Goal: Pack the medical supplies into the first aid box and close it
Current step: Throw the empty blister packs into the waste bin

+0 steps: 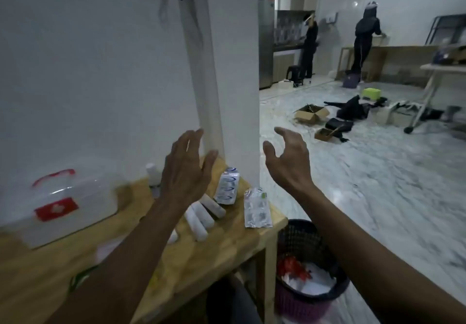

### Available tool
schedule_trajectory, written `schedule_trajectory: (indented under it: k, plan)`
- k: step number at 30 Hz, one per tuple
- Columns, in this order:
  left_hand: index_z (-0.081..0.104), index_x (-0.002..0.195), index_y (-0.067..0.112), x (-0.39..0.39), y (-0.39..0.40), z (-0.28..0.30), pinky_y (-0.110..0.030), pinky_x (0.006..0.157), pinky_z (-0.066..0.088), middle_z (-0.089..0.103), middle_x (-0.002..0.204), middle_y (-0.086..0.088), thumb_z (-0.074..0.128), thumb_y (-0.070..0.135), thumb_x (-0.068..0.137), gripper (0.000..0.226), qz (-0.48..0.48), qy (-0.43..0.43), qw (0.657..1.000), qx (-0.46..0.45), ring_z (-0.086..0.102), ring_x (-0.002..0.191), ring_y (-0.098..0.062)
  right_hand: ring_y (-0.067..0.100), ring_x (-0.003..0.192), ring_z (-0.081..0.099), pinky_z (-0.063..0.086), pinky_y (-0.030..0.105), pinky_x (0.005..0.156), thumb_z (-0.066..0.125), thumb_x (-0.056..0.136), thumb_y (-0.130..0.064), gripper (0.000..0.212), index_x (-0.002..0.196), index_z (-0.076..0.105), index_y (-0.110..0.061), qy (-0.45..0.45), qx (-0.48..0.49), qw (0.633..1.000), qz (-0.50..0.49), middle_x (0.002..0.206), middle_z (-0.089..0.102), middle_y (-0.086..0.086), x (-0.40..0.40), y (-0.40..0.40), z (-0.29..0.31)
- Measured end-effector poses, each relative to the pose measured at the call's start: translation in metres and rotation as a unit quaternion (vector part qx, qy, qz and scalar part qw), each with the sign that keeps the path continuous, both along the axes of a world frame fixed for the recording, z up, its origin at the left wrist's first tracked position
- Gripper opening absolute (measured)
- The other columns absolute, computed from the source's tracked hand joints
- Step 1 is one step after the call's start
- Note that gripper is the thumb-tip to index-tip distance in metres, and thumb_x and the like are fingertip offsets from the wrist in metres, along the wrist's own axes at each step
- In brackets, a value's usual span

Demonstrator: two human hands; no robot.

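At the far left of the wooden table (209, 260), the first aid box (63, 210) was seen: a translucent plastic case with rounded corners, a red handle on its lid and a red label on its front wall. The lid appeared to be down, though blur made this hard to confirm. Behind it and to the right, a small white bottle (153, 173) was stood against the wall.

The left hand (185, 170) was held above the table with fingers spread and nearly straight; nothing was gripped in it. Just below and to the right of its wrist, several bandage rolls (201, 219) were laid side by side, soft and cylindrical, their long axes running from the near left to the far right. A white and blue carton (227, 187) was propped upright just beyond them. Nearer the table's right edge, a foil blister pack (257, 209), flat and shiny, was laid with its long axis pointing roughly away from the person.

The right hand (290, 159) was raised past the table's edge, over the floor, fingers loosely curved and apart, with nothing held. The supplies were judged to lie below and nearer to the left hand; the box lay well to the left of both. A dark mesh waste basket (310, 270) was stood on the floor beside the table.
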State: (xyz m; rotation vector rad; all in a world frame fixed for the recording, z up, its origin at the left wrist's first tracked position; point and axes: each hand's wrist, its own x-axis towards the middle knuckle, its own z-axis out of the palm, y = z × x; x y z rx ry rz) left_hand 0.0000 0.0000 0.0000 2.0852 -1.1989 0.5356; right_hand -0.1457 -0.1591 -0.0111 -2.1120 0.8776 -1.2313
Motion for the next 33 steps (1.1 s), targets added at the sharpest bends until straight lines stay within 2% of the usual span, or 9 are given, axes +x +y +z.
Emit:
schedule_trajectory:
  k: [4, 7, 12, 17, 19, 23, 29, 31, 33]
  plan:
    - [0.041, 0.144, 0.011, 0.012, -0.037, -0.036, -0.04, 0.109, 0.032, 0.043, 0.146, -0.01, 0.049, 0.039, 0.098, 0.055, -0.024, 0.085, 0.994, 0.069, 0.037, 0.136, -0.027, 0.021, 0.128, 0.047, 0.037, 0.036, 0.104, 0.062, 0.091, -0.039, 0.043, 0.13, 0.057, -0.021, 0.06, 0.086, 0.994, -0.009, 0.136, 0.054, 0.002, -0.005, -0.015, -0.045]
    - [0.044, 0.14, 0.008, 0.024, -0.064, -0.062, -0.04, 0.109, 0.032, 0.044, 0.145, -0.011, 0.053, 0.033, 0.097, 0.051, -0.021, 0.117, 0.988, 0.093, 0.038, 0.135, -0.029, 0.02, 0.127, 0.047, 0.04, 0.04, 0.106, 0.066, 0.089, -0.042, 0.042, 0.126, 0.06, -0.023, 0.09, 0.157, 0.983, 0.011, 0.135, 0.054, 0.0, -0.001, -0.024, -0.074]
    - [0.048, 0.138, 0.008, 0.047, -0.101, -0.09, -0.034, 0.107, 0.029, 0.044, 0.145, -0.012, 0.055, 0.027, 0.097, 0.047, -0.008, 0.16, 0.979, 0.124, 0.038, 0.135, -0.028, 0.011, 0.123, 0.049, 0.036, 0.023, 0.095, 0.07, 0.086, -0.046, 0.044, 0.123, 0.064, -0.025, 0.128, 0.205, 0.969, 0.058, 0.133, 0.055, -0.006, 0.009, -0.033, -0.105]
    - [0.047, 0.14, 0.004, 0.07, -0.123, -0.106, -0.03, 0.102, 0.029, 0.043, 0.146, -0.016, 0.053, 0.021, 0.096, 0.048, 0.004, 0.178, 0.972, 0.155, 0.037, 0.135, -0.03, 0.0, 0.109, 0.048, 0.035, 0.021, 0.089, 0.07, 0.084, -0.05, 0.04, 0.118, 0.067, -0.03, 0.13, 0.21, 0.965, 0.092, 0.127, 0.057, -0.012, 0.018, -0.044, -0.121]
    - [0.049, 0.138, 0.006, 0.077, -0.129, -0.111, -0.032, 0.102, 0.031, 0.044, 0.145, -0.014, 0.053, 0.024, 0.096, 0.046, 0.008, 0.179, 0.967, 0.181, 0.038, 0.134, -0.031, 0.001, 0.109, 0.05, 0.04, 0.024, 0.088, 0.072, 0.082, -0.05, 0.034, 0.111, 0.07, -0.032, 0.13, 0.218, 0.962, 0.099, 0.124, 0.059, -0.013, 0.02, -0.047, -0.125]
    - [0.064, 0.115, 0.012, 0.082, -0.134, -0.117, -0.038, 0.092, 0.042, 0.056, 0.126, -0.01, 0.057, 0.029, 0.09, 0.031, 0.012, 0.144, 0.97, 0.198, 0.049, 0.119, -0.031, 0.002, 0.108, 0.058, 0.05, 0.035, 0.094, 0.076, 0.079, -0.048, 0.022, 0.093, 0.075, -0.032, 0.097, 0.229, 0.963, 0.105, 0.11, 0.067, -0.014, 0.023, -0.049, -0.129]
    - [0.067, 0.088, 0.015, 0.076, -0.136, -0.114, -0.039, 0.077, 0.049, 0.062, 0.104, -0.005, 0.07, 0.021, 0.084, 0.008, 0.009, 0.148, 0.98, 0.13, 0.058, 0.099, -0.027, 0.0, 0.101, 0.062, 0.045, 0.023, 0.087, 0.079, 0.077, -0.04, 0.014, 0.076, 0.074, -0.028, 0.05, 0.251, 0.961, 0.11, 0.098, 0.071, -0.013, 0.021, -0.048, -0.127]
    - [0.063, 0.079, 0.016, 0.072, -0.136, -0.111, -0.038, 0.075, 0.046, 0.062, 0.098, -0.005, 0.073, 0.019, 0.083, 0.012, 0.001, 0.152, 0.982, 0.108, 0.057, 0.095, -0.026, -0.005, 0.1, 0.061, 0.041, 0.014, 0.082, 0.079, 0.078, -0.038, 0.014, 0.074, 0.074, -0.026, 0.032, 0.254, 0.96, 0.111, 0.096, 0.072, -0.014, 0.018, -0.049, -0.125]
    - [0.057, 0.075, 0.02, 0.067, -0.136, -0.107, -0.038, 0.077, 0.045, 0.061, 0.096, -0.005, 0.074, 0.017, 0.081, 0.018, -0.015, 0.157, 0.984, 0.088, 0.056, 0.094, -0.027, -0.008, 0.099, 0.061, 0.039, 0.012, 0.081, 0.079, 0.079, -0.035, 0.013, 0.073, 0.074, -0.025, 0.007, 0.263, 0.959, 0.103, 0.094, 0.071, -0.017, 0.012, -0.051, -0.123]
